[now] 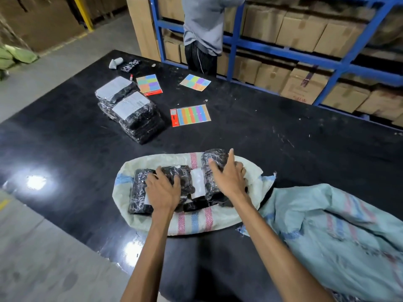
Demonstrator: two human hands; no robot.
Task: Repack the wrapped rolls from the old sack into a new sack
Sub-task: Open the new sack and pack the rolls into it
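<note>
Pale green sack crumpled at near right, touched by neither hand. Left hand pressed flat, fingers spread, on wrapped rolls laid in cream striped sack. Right hand clamped over taller roll at sack's right end — hands kept apart. Farther off on black table: stacked wrapped bundles, colour cards.

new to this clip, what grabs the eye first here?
Both hands work at centre. The left hand rests on a row of black wrapped rolls lying on the white striped sack, and the right hand grips an upright roll at the row's right end. A crumpled pale green sack sprawls on the black table to the right. A stack of wrapped packs sits farther back left, beside colour cards.
</note>
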